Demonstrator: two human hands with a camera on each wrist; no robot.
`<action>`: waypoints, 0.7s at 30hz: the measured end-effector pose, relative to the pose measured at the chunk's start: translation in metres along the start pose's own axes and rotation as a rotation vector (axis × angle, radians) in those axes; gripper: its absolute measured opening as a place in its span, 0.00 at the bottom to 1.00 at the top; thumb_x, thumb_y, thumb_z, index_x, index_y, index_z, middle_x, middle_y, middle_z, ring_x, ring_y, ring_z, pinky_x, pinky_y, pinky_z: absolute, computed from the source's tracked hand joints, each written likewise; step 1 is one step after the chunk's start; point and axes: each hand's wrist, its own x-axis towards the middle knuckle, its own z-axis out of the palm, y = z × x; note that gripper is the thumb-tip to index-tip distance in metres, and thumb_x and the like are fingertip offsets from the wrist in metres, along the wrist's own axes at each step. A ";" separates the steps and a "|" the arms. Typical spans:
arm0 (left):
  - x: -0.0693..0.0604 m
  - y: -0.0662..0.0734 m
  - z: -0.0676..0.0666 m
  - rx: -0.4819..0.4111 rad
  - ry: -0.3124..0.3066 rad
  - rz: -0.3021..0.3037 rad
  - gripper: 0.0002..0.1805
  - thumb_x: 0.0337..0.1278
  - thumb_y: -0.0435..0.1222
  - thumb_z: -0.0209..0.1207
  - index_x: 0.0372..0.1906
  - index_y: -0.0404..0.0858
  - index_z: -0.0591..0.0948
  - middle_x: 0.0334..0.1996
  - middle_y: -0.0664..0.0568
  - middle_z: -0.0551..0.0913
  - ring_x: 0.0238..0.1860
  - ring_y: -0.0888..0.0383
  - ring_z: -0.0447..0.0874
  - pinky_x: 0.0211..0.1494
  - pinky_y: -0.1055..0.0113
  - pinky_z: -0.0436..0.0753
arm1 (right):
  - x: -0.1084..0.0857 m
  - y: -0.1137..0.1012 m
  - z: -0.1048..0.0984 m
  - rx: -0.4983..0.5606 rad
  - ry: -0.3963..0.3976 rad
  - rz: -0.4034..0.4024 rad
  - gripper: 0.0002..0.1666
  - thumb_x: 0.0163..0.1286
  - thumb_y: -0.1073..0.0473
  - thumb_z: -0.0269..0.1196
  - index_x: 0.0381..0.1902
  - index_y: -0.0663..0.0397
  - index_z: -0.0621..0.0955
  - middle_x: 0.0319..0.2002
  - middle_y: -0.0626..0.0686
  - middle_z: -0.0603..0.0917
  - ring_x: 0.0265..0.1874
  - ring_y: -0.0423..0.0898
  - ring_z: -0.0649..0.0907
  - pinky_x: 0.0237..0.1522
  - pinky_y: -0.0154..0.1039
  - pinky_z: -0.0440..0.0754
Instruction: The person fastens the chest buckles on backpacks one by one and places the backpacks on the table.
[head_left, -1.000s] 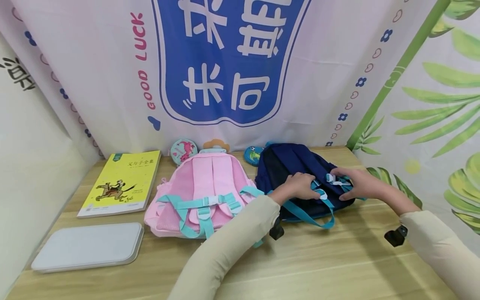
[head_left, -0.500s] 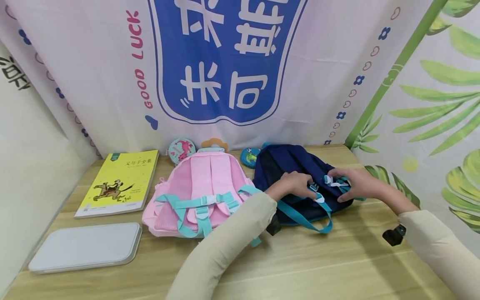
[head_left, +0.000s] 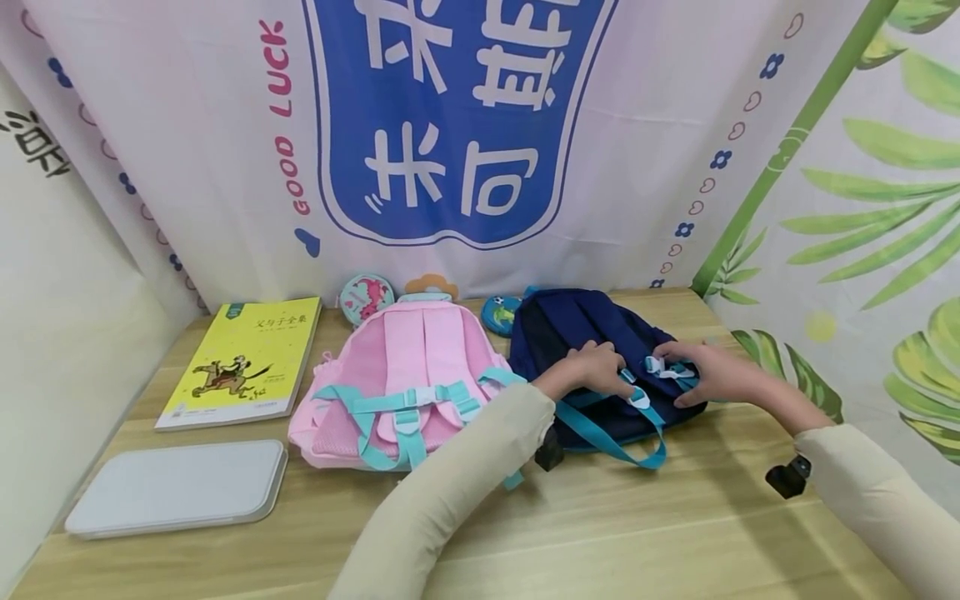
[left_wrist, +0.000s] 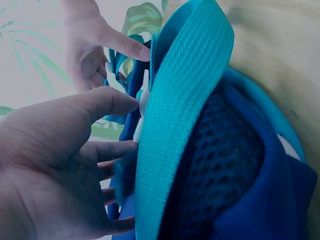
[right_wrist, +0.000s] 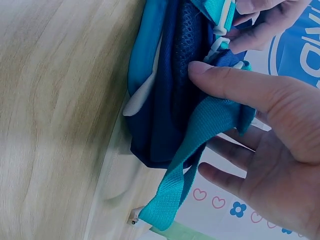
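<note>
A navy backpack point(head_left: 540, 333) with teal straps lies back-panel up at the right of the table. My left hand point(head_left: 596, 368) rests its fingertips on it beside a white strap adjuster point(head_left: 637, 398); in the left wrist view the fingers of the left hand point(left_wrist: 55, 155) are spread and fairly straight. My right hand point(head_left: 716, 372) reaches over the bag's right edge, around a white buckle point(head_left: 660, 367). In the right wrist view, the right hand point(right_wrist: 270, 130) has its thumb apart from its fingers, with a loose teal strap point(right_wrist: 200, 125) between. Some fingertips are hidden behind the bag.
A pink backpack point(head_left: 405, 350) with mint straps lies left of the navy one. Farther left are a yellow book point(head_left: 247, 358) and a flat white case point(head_left: 176, 487). Round pouches, one mint point(head_left: 366, 300) and one blue point(head_left: 498, 315), lie by the back curtain point(head_left: 637, 142).
The head view shifts slightly. My right hand lowers a little on the bag's edge; my left hand stays nearly in place. The backpacks keep their places.
</note>
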 end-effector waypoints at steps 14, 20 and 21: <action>-0.008 -0.008 0.001 -0.052 0.056 0.068 0.17 0.70 0.53 0.59 0.56 0.53 0.79 0.60 0.58 0.76 0.53 0.57 0.68 0.56 0.62 0.69 | 0.000 -0.002 0.002 -0.012 0.032 0.018 0.42 0.50 0.58 0.81 0.62 0.60 0.77 0.55 0.68 0.85 0.57 0.66 0.82 0.55 0.63 0.81; -0.008 -0.010 0.009 0.001 0.154 0.076 0.13 0.70 0.51 0.60 0.53 0.53 0.79 0.55 0.59 0.78 0.50 0.58 0.71 0.57 0.61 0.70 | 0.001 -0.003 0.002 -0.007 0.016 0.028 0.42 0.51 0.59 0.80 0.63 0.60 0.76 0.55 0.67 0.84 0.57 0.66 0.82 0.55 0.62 0.81; -0.009 -0.010 0.011 0.011 0.170 0.074 0.13 0.70 0.51 0.60 0.52 0.53 0.79 0.55 0.59 0.77 0.50 0.58 0.71 0.58 0.60 0.70 | 0.001 -0.003 0.002 -0.005 0.013 0.030 0.42 0.52 0.59 0.80 0.63 0.60 0.76 0.56 0.68 0.84 0.58 0.66 0.81 0.55 0.62 0.81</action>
